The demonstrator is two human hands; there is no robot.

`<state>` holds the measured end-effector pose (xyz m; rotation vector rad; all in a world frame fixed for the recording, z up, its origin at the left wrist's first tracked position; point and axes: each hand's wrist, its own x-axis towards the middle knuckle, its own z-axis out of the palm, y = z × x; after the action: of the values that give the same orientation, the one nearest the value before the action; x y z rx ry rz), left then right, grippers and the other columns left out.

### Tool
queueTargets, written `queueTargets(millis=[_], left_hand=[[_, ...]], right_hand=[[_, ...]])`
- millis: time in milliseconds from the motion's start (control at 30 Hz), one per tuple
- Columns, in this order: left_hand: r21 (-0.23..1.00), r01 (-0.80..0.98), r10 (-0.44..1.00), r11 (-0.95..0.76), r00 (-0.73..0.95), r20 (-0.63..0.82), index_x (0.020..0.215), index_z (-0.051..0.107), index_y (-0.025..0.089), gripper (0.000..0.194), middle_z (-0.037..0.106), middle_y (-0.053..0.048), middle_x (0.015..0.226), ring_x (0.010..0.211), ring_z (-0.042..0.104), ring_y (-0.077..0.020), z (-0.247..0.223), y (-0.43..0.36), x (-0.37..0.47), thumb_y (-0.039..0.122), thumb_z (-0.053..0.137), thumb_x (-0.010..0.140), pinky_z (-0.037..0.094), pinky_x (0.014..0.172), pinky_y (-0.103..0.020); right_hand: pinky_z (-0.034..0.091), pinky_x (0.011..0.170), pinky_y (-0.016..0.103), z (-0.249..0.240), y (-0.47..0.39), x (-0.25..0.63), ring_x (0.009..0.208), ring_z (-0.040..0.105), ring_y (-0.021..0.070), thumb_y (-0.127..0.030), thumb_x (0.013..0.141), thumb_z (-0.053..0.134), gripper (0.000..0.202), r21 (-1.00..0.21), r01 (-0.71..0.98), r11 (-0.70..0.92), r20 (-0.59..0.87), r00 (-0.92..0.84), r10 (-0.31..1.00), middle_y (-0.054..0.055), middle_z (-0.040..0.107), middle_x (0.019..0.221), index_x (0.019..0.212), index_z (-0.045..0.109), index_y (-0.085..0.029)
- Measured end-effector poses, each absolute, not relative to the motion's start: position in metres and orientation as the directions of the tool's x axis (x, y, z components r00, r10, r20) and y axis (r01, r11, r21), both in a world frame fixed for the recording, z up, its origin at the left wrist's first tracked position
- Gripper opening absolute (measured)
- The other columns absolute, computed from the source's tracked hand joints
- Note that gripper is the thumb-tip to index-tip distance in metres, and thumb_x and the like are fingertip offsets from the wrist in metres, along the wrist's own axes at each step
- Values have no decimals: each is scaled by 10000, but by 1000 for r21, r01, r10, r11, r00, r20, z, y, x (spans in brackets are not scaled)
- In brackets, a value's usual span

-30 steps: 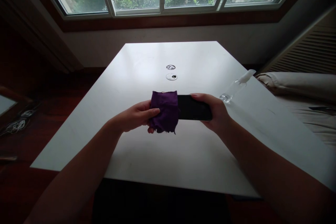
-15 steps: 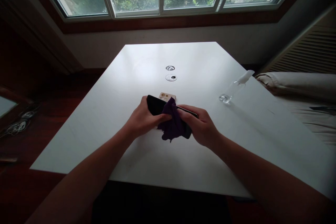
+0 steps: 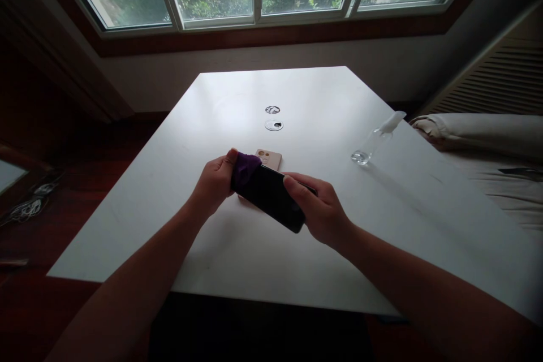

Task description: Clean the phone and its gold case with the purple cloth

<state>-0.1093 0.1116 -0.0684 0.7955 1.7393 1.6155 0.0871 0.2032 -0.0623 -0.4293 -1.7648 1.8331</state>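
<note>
- 1 white table (image 3: 237, 266) carries everything below.
- 1 clear spray bottle (image 3: 375, 141) is near the right edge.
- 1 black phone (image 3: 274, 197) slants between 2 hands: the right hand (image 3: 324, 206) grips its right end.
- 1 pink phone-shaped item (image 3: 272, 159) lies mid-table, partly hidden behind the phone.
- 1 purple cloth (image 3: 246, 168) covers the phone's left end, both gripped by the left hand (image 3: 214, 181).
- 2 round fittings (image 3: 274, 125) sit towards the far edge.

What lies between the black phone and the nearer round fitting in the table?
The far end of a pink phone or case shows between the black phone and the fitting, in the head view.
</note>
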Motion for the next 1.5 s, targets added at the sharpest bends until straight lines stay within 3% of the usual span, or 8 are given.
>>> queueTargets(millis=[133,367,500,700,900,1100,1267,1500], left_hand=[[992,-119,776,-41,-629,-43,656,545,183,489,467,21,504,407,449,-105,-65,112,-123,594,617,911,362,366,-232],[985,-147,588,-95,-807,-64,966,650,130,184,677,-52,787,617,657,-143,-63,115,-140,308,609,944,559,525,-257],[1000,-6,714,-18,-700,9,948,655,131,194,685,-54,720,541,615,-132,-58,111,-126,321,626,926,499,471,-232],[994,-105,919,-23,-394,-21,887,633,137,143,738,-96,782,544,633,-159,-55,105,-108,275,598,898,478,465,-255],[973,-232,990,1,-140,-34,1034,651,137,247,727,-101,919,655,644,-158,-54,100,-105,326,665,876,473,475,-232],[947,-312,958,73,-242,-154,913,631,147,302,659,-39,718,545,592,-127,-57,104,-94,439,704,881,416,402,-199],[886,-464,910,30,-354,-216,875,672,120,340,649,-51,627,505,609,-156,-56,107,-91,459,663,897,480,447,-247],[845,-530,879,70,-368,-304,993,741,92,391,755,-113,835,724,708,-219,-54,105,-86,461,702,869,574,665,-298]], right_hand=[[379,472,240,-60,212,81,545,482,126,-453,912,683,317,-940,-213,-265,-14,-756,655,-10,535,615,755,699,-178],[429,461,218,-50,220,79,504,471,101,-340,776,794,279,-808,-419,-414,-100,-594,798,-43,500,566,631,607,-192],[395,379,182,-46,223,77,461,481,85,-318,700,837,306,-757,-403,-515,-267,-527,807,-60,494,539,630,564,-197],[235,252,154,-51,228,76,317,313,44,-376,742,806,373,-733,-310,-606,-330,-617,715,-93,390,461,635,494,-202],[261,261,155,-54,224,74,356,335,52,-392,738,817,400,-778,-256,-574,-331,-609,721,-93,374,490,653,469,-213],[265,291,177,-66,212,72,370,393,74,-624,825,722,442,-890,-154,-430,-190,-732,655,-60,476,509,774,625,-196],[454,416,247,-81,216,72,512,576,144,-851,871,396,773,-968,-148,-204,12,-835,550,33,659,680,1031,753,-184],[563,951,364,-92,226,65,1147,659,223,-447,881,756,530,-981,-188,-38,136,-825,549,79,689,1286,1368,620,-288]])
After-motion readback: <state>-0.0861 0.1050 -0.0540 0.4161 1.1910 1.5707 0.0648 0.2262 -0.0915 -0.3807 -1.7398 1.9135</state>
